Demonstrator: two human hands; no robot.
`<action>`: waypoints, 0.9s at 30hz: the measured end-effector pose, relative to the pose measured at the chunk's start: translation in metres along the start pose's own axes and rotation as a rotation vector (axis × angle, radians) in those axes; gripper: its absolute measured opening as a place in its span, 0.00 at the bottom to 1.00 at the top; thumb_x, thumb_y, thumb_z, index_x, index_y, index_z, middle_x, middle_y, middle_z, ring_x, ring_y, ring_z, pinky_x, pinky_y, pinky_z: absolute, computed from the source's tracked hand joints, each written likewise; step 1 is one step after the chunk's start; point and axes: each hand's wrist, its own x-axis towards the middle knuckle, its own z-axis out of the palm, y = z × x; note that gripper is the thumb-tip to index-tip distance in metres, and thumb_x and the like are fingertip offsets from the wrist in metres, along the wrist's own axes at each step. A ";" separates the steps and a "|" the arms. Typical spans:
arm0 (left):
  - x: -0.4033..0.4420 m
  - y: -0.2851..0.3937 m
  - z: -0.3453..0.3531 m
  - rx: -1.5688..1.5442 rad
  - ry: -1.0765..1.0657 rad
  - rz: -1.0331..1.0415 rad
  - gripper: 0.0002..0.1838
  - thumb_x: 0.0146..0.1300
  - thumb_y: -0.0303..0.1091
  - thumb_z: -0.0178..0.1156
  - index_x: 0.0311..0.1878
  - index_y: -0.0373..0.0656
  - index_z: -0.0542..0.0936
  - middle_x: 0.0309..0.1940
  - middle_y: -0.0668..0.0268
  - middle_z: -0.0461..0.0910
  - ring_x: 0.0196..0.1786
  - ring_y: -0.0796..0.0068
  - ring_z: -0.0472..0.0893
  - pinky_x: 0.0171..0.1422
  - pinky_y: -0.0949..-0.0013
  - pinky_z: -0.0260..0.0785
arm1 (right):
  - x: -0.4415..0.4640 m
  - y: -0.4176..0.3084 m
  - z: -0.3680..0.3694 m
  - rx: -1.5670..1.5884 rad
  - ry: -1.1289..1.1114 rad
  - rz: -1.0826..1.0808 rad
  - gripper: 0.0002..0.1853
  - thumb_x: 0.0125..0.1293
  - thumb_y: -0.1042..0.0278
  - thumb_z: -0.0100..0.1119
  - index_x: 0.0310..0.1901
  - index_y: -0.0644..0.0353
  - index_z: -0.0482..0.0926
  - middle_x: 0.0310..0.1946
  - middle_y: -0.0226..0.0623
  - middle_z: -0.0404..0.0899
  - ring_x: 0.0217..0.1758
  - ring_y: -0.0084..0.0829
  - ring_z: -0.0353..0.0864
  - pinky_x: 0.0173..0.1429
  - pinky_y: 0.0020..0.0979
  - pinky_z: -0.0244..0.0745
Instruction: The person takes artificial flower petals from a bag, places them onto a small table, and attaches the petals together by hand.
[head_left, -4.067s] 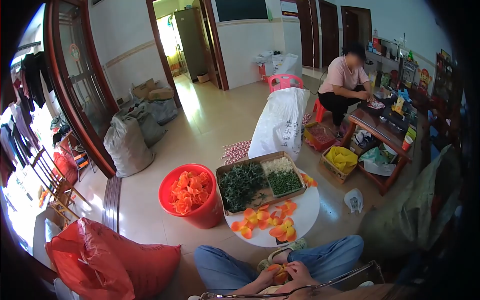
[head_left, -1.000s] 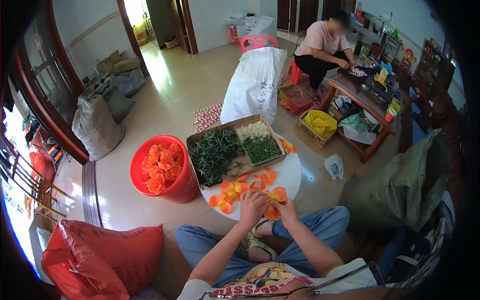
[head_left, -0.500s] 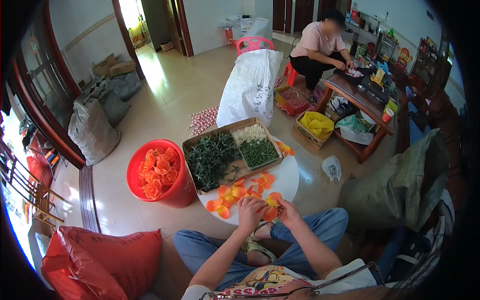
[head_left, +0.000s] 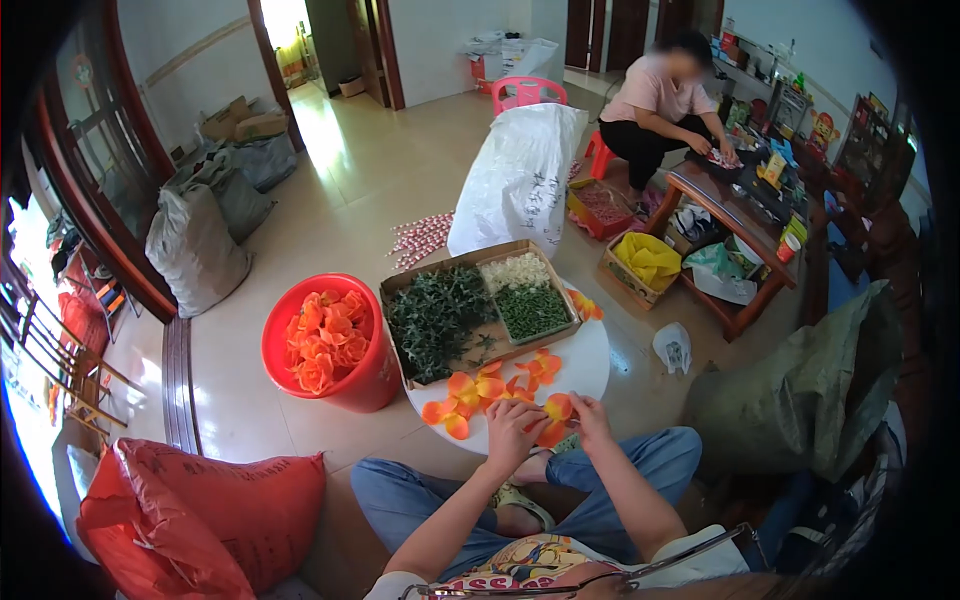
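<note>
An orange-and-yellow fabric flower petal piece (head_left: 557, 407) is held between my two hands over the near edge of the white round table (head_left: 592, 372). My left hand (head_left: 513, 430) pinches its left side with curled fingers. On its right side, my right hand (head_left: 590, 420) grips the edge between thumb and fingers. More loose petal pieces (head_left: 465, 388) lie on the table just beyond my left hand. Behind them a cardboard box (head_left: 420, 382) holds dark green leafy calyx pieces (head_left: 435, 315), small white pieces (head_left: 515, 270) and short green pieces (head_left: 530, 312).
A red bucket (head_left: 385, 385) of orange fabric roses (head_left: 325, 340) stands left of the table. Around me are a red sack (head_left: 210, 520), a green sack (head_left: 790, 390) and a white sack (head_left: 515, 185). Another person (head_left: 660, 110) sits working at a wooden table (head_left: 740, 200).
The view has shifted slightly, so the room appears farther right. My hands still hold the petal piece, with little finger movement. The other person's arms have moved over the wooden table.
</note>
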 end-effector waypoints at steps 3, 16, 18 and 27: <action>0.000 0.000 0.000 -0.006 0.018 0.004 0.08 0.45 0.35 0.71 0.30 0.46 0.84 0.33 0.73 0.82 0.43 0.72 0.76 0.56 0.65 0.59 | 0.019 -0.003 0.002 -0.169 0.161 -0.284 0.05 0.65 0.69 0.59 0.34 0.60 0.76 0.26 0.27 0.76 0.24 0.16 0.72 0.30 0.19 0.70; -0.004 -0.007 0.005 -0.023 0.004 -0.028 0.07 0.49 0.37 0.69 0.32 0.48 0.84 0.35 0.75 0.81 0.45 0.73 0.75 0.58 0.64 0.58 | 0.090 -0.059 0.151 -1.202 -0.465 -1.173 0.07 0.51 0.69 0.66 0.31 0.61 0.80 0.31 0.38 0.78 0.40 0.36 0.78 0.44 0.34 0.75; -0.004 -0.006 0.004 -0.020 -0.013 -0.044 0.08 0.50 0.38 0.68 0.32 0.48 0.84 0.37 0.75 0.81 0.47 0.73 0.75 0.60 0.64 0.57 | 0.100 -0.053 0.169 -1.487 -0.469 -1.163 0.06 0.53 0.69 0.64 0.31 0.61 0.80 0.33 0.39 0.78 0.43 0.37 0.77 0.46 0.35 0.76; -0.004 -0.006 0.001 -0.027 0.001 -0.020 0.07 0.48 0.37 0.68 0.32 0.50 0.85 0.37 0.76 0.81 0.46 0.73 0.75 0.60 0.61 0.57 | 0.142 -0.029 0.200 -1.917 -0.399 -0.915 0.08 0.57 0.73 0.52 0.32 0.61 0.81 0.34 0.44 0.80 0.42 0.43 0.80 0.47 0.40 0.77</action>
